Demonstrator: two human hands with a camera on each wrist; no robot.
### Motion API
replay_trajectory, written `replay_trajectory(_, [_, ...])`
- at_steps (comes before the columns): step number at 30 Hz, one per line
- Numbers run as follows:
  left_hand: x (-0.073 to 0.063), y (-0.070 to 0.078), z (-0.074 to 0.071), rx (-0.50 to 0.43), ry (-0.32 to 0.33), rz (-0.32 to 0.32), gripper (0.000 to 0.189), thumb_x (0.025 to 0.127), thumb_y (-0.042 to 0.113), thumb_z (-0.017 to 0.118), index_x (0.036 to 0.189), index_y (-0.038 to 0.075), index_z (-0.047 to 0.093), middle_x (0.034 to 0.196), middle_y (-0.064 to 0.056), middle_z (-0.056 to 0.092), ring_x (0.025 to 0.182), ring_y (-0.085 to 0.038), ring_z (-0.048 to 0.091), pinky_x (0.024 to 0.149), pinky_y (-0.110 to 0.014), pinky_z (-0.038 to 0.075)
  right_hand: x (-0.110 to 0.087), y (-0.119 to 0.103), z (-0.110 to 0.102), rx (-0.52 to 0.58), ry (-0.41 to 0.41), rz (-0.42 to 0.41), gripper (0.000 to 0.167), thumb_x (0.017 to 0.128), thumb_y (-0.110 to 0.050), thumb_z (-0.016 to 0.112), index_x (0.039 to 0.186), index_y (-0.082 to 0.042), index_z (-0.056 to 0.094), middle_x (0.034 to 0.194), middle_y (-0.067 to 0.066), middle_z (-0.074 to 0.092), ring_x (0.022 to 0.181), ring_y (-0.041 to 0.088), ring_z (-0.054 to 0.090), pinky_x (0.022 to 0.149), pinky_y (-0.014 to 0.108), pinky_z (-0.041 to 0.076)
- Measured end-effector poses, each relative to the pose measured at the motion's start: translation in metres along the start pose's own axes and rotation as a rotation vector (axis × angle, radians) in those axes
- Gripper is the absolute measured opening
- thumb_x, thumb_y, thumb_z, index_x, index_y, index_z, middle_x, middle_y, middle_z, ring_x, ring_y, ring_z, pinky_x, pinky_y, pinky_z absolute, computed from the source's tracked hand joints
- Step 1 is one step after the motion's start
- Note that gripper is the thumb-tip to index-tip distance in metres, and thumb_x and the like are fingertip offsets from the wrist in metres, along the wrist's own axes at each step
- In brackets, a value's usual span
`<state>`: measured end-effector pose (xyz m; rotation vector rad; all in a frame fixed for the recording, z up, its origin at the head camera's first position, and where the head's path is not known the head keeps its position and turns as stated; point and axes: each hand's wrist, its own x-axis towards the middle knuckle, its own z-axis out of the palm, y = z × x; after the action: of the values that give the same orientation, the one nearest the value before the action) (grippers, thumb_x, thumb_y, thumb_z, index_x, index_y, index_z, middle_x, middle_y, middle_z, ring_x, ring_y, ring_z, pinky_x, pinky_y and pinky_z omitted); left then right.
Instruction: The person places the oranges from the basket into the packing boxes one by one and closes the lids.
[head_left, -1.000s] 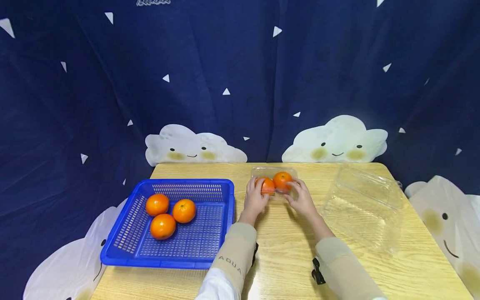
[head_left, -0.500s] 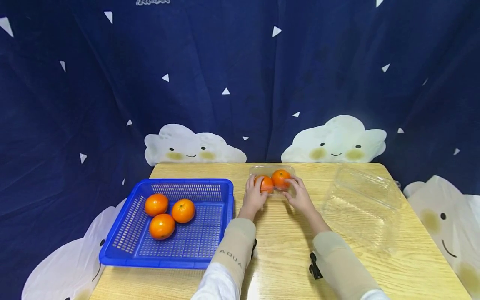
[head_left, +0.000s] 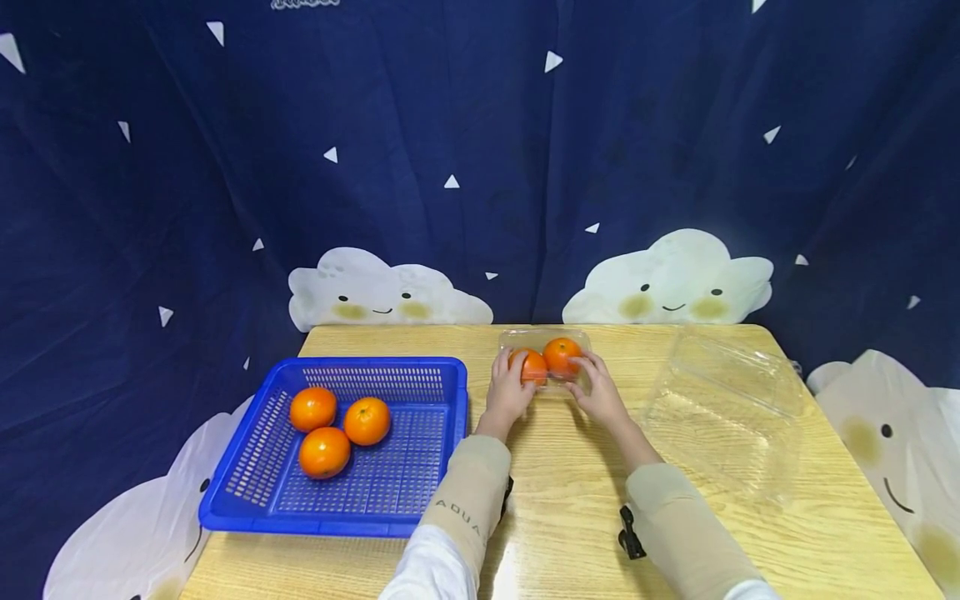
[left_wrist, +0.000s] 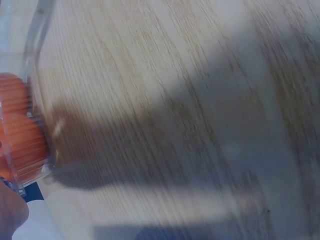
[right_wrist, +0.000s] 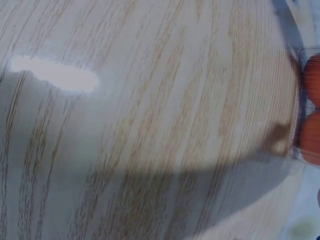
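Note:
In the head view, a clear plastic box (head_left: 517,337) with two oranges stands near the table's back edge. My left hand (head_left: 507,398) curls round its left end, fingers over the left orange (head_left: 535,367) and thumb in front. At the opposite end, my right hand (head_left: 602,399) grips with bent fingers beside the right orange (head_left: 562,356) and the thumb low at the front wall. The left wrist view catches an orange (left_wrist: 25,145) behind the ribbed plastic wall, with part of the left hand (left_wrist: 11,212) at the corner. Oranges (right_wrist: 312,136) also show through plastic in the right wrist view.
A blue mesh basket (head_left: 333,527) with three oranges (head_left: 325,452) stands on the left of the wooden table (head_left: 570,517). More clear plastic boxes (head_left: 723,417) lie at the right. A dark blue curtain (head_left: 480,125) hangs just behind the table.
The plastic box with its two oranges has slid slightly toward the back edge, both hands moving with it. The basket and the other boxes stay where they were.

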<state>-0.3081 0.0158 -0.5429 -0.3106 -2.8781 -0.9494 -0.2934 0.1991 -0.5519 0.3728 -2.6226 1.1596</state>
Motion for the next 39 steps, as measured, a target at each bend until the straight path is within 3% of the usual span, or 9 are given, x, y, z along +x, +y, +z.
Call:
replay_trajectory(7, [-0.001, 0.003, 0.001, 0.001, 0.048, -0.003, 0.049, 0.082, 0.017, 0.060, 0.129, 0.012, 0.047, 0.141, -0.014, 0.031, 0.131, -0.029, 0.027, 0.102, -0.042, 0.034, -0.002, -0.001, 0.003, -0.017, 0.006, -0.010, 0.042, 0.081, -0.002, 0.063, 0.120, 0.005, 0.050, 0.137, 0.030, 0.032, 0.128, 0.046, 0.026, 0.104, 0.055, 0.023])
replay_trajectory(12, [-0.002, 0.006, 0.006, 0.051, 0.163, 0.053, 0.043, 0.078, 0.013, 0.062, 0.120, 0.008, 0.054, 0.134, -0.015, 0.040, 0.128, -0.030, 0.033, 0.103, -0.042, 0.031, -0.009, -0.003, 0.005, -0.058, 0.032, 0.012, 0.038, 0.086, -0.003, 0.057, 0.122, 0.004, 0.048, 0.139, 0.026, 0.032, 0.130, 0.042, 0.026, 0.105, 0.052, 0.023])
replay_trajectory(17, [-0.003, 0.014, 0.011, 0.087, 0.279, 0.125, 0.034, 0.074, 0.009, 0.062, 0.108, 0.005, 0.061, 0.122, -0.010, 0.051, 0.121, -0.029, 0.042, 0.103, -0.042, 0.031, -0.018, -0.006, 0.005, -0.043, 0.165, -0.012, 0.031, 0.087, 0.000, 0.052, 0.118, 0.005, 0.052, 0.130, 0.023, 0.043, 0.122, 0.038, 0.038, 0.101, 0.050, 0.031])
replay_trajectory(24, [-0.010, 0.027, 0.020, 0.062, 0.423, 0.244, 0.023, 0.072, 0.006, 0.062, 0.095, 0.006, 0.065, 0.108, -0.005, 0.059, 0.106, -0.023, 0.051, 0.096, -0.037, 0.038, -0.029, -0.008, -0.001, -0.053, 0.338, -0.045, 0.026, 0.086, 0.005, 0.051, 0.111, 0.002, 0.056, 0.114, 0.018, 0.052, 0.109, 0.033, 0.048, 0.095, 0.046, 0.039])
replay_trajectory(31, [-0.022, 0.034, 0.032, 0.053, 0.436, 0.334, 0.017, 0.074, 0.006, 0.059, 0.090, 0.009, 0.065, 0.099, -0.001, 0.061, 0.097, -0.019, 0.054, 0.093, -0.033, 0.040, -0.045, -0.008, -0.016, -0.063, 0.405, -0.077, 0.022, 0.085, 0.006, 0.052, 0.107, 0.005, 0.056, 0.108, 0.018, 0.052, 0.103, 0.033, 0.050, 0.087, 0.045, 0.044])
replay_trajectory(39, [-0.031, 0.051, 0.041, 0.077, 0.366, 0.418, 0.020, 0.076, 0.013, 0.059, 0.094, 0.010, 0.064, 0.097, 0.002, 0.062, 0.094, -0.016, 0.054, 0.087, -0.029, 0.041, -0.060, 0.004, -0.039, -0.078, 0.495, -0.118, 0.023, 0.082, 0.013, 0.052, 0.104, 0.012, 0.055, 0.104, 0.025, 0.052, 0.096, 0.036, 0.050, 0.081, 0.045, 0.044])
